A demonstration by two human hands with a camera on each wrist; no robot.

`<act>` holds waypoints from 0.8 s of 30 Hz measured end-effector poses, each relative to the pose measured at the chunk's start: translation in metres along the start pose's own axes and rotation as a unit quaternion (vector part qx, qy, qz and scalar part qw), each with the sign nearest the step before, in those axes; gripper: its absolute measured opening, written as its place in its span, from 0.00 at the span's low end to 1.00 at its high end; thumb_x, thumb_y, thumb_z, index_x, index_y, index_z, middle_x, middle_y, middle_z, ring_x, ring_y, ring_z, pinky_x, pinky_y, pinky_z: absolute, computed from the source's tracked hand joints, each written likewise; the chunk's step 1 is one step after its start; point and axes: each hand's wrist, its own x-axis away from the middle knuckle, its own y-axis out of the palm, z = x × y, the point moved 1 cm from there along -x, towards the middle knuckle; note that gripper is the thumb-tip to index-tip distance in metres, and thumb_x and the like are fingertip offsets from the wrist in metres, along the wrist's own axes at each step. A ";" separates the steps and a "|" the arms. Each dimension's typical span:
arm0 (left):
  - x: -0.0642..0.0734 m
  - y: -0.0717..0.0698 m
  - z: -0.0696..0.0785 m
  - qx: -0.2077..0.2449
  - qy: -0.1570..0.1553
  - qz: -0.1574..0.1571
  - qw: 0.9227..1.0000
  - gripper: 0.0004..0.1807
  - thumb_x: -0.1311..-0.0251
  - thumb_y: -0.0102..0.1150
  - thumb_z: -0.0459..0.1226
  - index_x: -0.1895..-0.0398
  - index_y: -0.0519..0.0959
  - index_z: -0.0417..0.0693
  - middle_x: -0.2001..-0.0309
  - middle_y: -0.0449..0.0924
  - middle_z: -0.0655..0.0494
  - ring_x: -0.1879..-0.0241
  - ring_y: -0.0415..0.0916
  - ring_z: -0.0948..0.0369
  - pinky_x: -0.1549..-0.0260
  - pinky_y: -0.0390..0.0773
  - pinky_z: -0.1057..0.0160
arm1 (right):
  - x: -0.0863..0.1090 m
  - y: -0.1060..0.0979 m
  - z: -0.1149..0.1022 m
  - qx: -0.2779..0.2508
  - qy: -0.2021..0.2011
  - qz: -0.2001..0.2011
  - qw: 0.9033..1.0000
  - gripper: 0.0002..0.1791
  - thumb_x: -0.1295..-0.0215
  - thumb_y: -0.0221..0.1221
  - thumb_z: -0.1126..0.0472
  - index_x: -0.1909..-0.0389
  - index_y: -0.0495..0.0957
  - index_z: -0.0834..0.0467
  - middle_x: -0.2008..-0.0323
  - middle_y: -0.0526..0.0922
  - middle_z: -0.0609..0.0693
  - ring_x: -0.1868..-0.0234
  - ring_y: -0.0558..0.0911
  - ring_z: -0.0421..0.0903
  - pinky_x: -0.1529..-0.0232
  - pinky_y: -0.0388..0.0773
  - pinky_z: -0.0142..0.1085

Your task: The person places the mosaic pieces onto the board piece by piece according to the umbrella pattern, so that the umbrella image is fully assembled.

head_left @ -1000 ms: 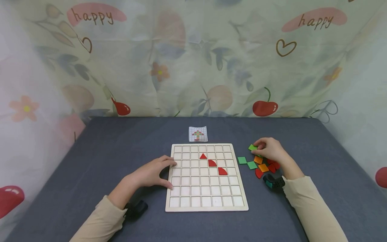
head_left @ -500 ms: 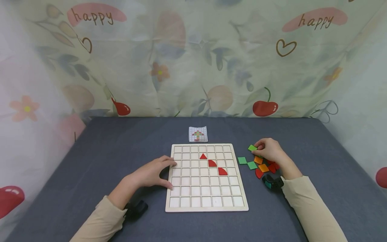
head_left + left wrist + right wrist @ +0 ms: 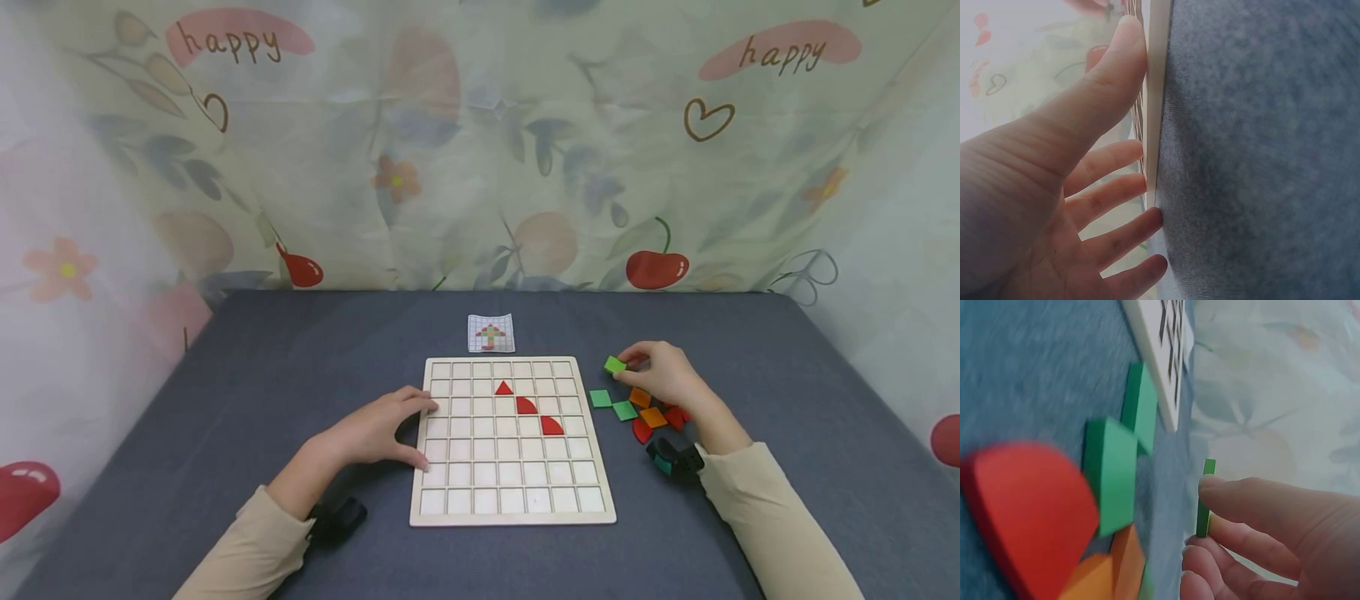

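Observation:
My right hand (image 3: 662, 372) pinches a light green square tile (image 3: 614, 365) between thumb and fingers, to the right of the board's top corner. In the right wrist view the tile (image 3: 1206, 499) is seen edge-on, raised above the cloth. My left hand (image 3: 378, 427) rests at the left edge of the wooden grid board (image 3: 513, 523), thumb and fingers spread along it. The left wrist view shows the thumb (image 3: 1113, 69) touching the board's rim. On the board lie a red triangle (image 3: 503, 388) and two red quarter-circle tiles (image 3: 527, 406), stepping down to the right.
Loose tiles lie right of the board: two darker green squares (image 3: 623, 411), orange squares (image 3: 653, 417) and several red pieces (image 3: 642, 431). Behind the board is a small pattern card (image 3: 491, 333). A printed curtain (image 3: 480, 208) hangs beyond the grey-blue cloth (image 3: 360, 333).
My right hand has drawn the light green tile a little left, away from the pile, and lifted it. My left hand has stayed at the board's edge.

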 end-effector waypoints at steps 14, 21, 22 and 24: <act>-0.001 0.003 -0.004 -0.007 0.003 0.004 1.000 0.43 0.59 0.71 0.53 0.39 0.69 0.44 0.38 0.67 0.48 0.39 0.66 0.52 0.41 0.68 0.50 | 0.008 0.010 -0.021 -0.022 -0.047 -0.006 0.999 0.17 0.40 0.61 0.57 0.53 0.79 0.62 0.57 0.81 0.61 0.65 0.78 0.49 0.72 0.75 0.33; -0.001 0.003 -0.004 -0.007 0.000 0.002 1.000 0.44 0.59 0.71 0.53 0.39 0.69 0.43 0.38 0.67 0.48 0.39 0.66 0.52 0.40 0.68 0.51 | 0.014 0.015 -0.035 -0.019 -0.083 -0.005 0.996 0.15 0.41 0.62 0.58 0.55 0.79 0.62 0.59 0.81 0.60 0.67 0.79 0.46 0.68 0.75 0.34; -0.001 0.003 -0.004 -0.007 -0.001 0.002 1.000 0.44 0.59 0.71 0.54 0.39 0.69 0.43 0.38 0.67 0.48 0.39 0.66 0.52 0.40 0.68 0.51 | 0.014 0.017 -0.037 -0.019 -0.087 -0.005 0.996 0.15 0.41 0.62 0.59 0.55 0.79 0.62 0.59 0.82 0.59 0.67 0.79 0.46 0.68 0.75 0.34; -0.002 0.003 -0.004 -0.006 -0.001 0.000 1.000 0.44 0.59 0.71 0.54 0.39 0.69 0.43 0.38 0.66 0.47 0.39 0.66 0.52 0.40 0.68 0.50 | 0.016 0.019 -0.040 -0.020 -0.096 -0.006 0.995 0.15 0.41 0.62 0.59 0.55 0.79 0.62 0.60 0.82 0.59 0.68 0.78 0.45 0.69 0.75 0.33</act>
